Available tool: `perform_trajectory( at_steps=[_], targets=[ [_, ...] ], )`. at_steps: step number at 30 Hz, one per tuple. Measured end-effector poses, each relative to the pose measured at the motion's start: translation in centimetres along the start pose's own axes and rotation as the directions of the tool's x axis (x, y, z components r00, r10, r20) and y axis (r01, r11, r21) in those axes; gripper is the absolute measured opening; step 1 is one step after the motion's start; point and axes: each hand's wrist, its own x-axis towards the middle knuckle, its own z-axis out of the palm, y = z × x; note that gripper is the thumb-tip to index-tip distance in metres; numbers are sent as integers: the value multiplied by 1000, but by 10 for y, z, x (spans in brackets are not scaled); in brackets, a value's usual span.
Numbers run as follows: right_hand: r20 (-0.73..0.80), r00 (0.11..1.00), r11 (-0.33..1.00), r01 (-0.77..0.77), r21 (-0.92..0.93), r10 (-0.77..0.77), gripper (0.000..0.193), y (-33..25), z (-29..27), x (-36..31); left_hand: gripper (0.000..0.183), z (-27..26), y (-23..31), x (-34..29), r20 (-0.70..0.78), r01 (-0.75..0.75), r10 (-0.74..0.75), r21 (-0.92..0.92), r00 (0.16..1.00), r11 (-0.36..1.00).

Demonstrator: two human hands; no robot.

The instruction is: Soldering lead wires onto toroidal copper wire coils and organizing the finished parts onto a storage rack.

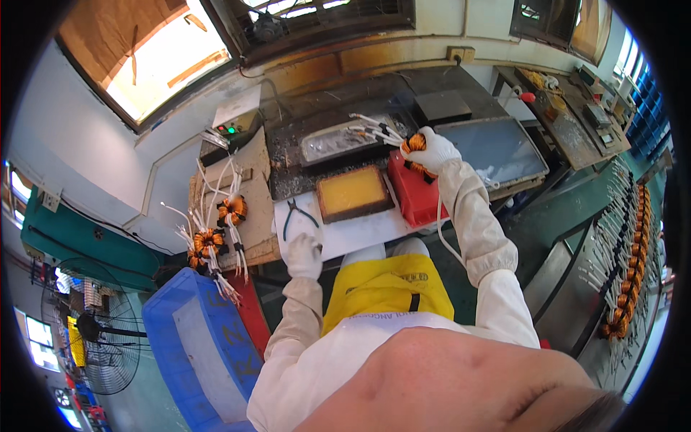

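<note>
My right hand point(437, 150), in a white glove, is closed around a copper-wound ring coil point(415, 145). White-sleeved leads point(380, 129) stick out from the coil, their tips over the far right part of a narrow trough of silvery metal point(345, 142). Below that hand stands a red plastic bin point(416, 193). My left hand point(304, 257), also gloved, rests curled at the near edge of a white sheet point(338, 240). Just beyond its knuckles lie pliers point(293, 213) with dark green handles. Whatever the curled fingers may hold is hidden.
More coils point(209, 243) lie on a board at left, beside a control box point(237, 128) with lit lamps. A tray of amber material point(353, 193) sits in the middle; a grey tray point(497, 147) is at right. A blue crate point(194, 345) and fan point(90, 327) stand left. Coils line a right-hand rack point(633, 266).
</note>
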Motion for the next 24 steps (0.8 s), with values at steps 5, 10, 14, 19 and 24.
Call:
perform_trajectory(
  at_steps=[5,10,14,19,24],
  targets=[
    [-118,992,998,-38,58,45,74,18,7,-11,46,5,-14,-29,8,132,-133,50,991,990],
    [-247,966,983,-27,181,72,80,23,18,-26,48,28,-10,-40,56,139,-145,101,988,985],
    [-392,917,956,47,290,74,71,40,28,-42,52,25,-11,-36,-16,156,-156,42,988,987],
    [-588,805,927,159,340,78,64,59,52,-55,50,21,-21,-23,-64,100,-94,87,993,991],
    [-727,682,859,328,392,72,63,80,92,-35,37,33,-30,-9,-133,43,-32,82,991,996]
  ],
)
